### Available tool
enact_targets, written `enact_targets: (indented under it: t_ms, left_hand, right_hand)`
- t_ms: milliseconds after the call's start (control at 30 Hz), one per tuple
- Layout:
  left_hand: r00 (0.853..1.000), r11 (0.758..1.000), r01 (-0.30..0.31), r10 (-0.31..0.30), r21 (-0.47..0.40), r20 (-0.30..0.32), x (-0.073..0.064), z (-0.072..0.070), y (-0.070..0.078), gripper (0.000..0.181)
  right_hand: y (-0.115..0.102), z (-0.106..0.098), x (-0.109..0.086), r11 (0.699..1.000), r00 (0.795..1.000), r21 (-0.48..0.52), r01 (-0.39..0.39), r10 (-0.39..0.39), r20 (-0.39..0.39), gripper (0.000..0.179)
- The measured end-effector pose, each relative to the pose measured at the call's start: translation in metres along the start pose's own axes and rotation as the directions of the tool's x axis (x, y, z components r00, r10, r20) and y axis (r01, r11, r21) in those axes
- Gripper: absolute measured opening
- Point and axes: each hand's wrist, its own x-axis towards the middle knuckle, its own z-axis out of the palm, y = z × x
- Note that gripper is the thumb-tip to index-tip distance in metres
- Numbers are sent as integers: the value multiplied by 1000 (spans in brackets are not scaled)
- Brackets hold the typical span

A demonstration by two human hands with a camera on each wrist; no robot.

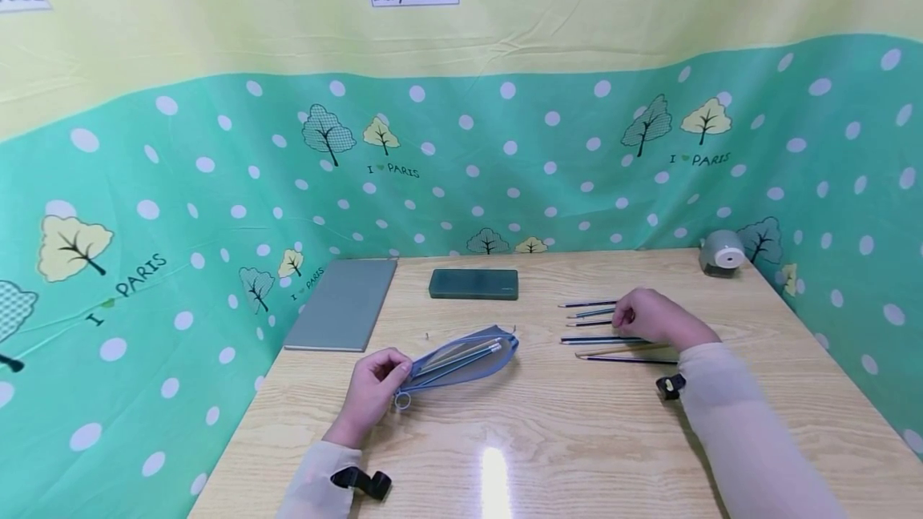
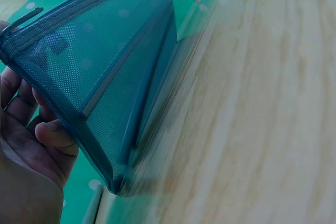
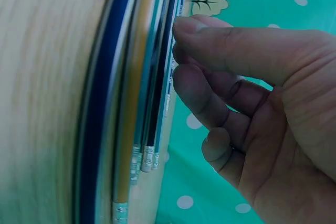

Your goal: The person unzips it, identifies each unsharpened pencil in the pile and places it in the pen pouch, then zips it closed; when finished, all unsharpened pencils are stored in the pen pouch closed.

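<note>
At the left, my left hand pinches the near corner of a blue mesh zip pouch and holds it tilted, mouth open. Several pencils lie inside, their shapes showing through the mesh in the left wrist view. My right hand is over a row of loose pencils on the right of the table. Its thumb and curled fingers come up against the far pencils of the row. Whether one is pinched between the tips is hidden. A yellow pencil and a dark blue pencil lie nearer.
On the wooden table, a grey flat notebook or folder lies at back left. A dark green case is at the back middle. What looks like a pencil sharpener stands at back right. A patterned curtain encloses the table.
</note>
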Motion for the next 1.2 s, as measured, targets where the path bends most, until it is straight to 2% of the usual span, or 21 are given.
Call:
enact_targets:
  t_ms: [167,533,767,1200]
  left_hand:
    - [1000,1000,10,-10,1,1,0,0,0,8]
    - [1000,1000,15,-15,13,9,-1,0,1,8]
    - [1000,1000,25,-25,17,9,-1,0,1,8]
    - [1000,999,20,-20,25,12,-1,0,4,8]
  right_hand:
    - [1,5,2,999,999,-27,-36,36,11,15]
    - [-1,6,1,994,1000,-106,5,-4,10,17]
    - [-1,7,3,992,1000,-124,-22,24,19,15]
    - [1,7,4,989,1000,-147,-3,6,15,14]
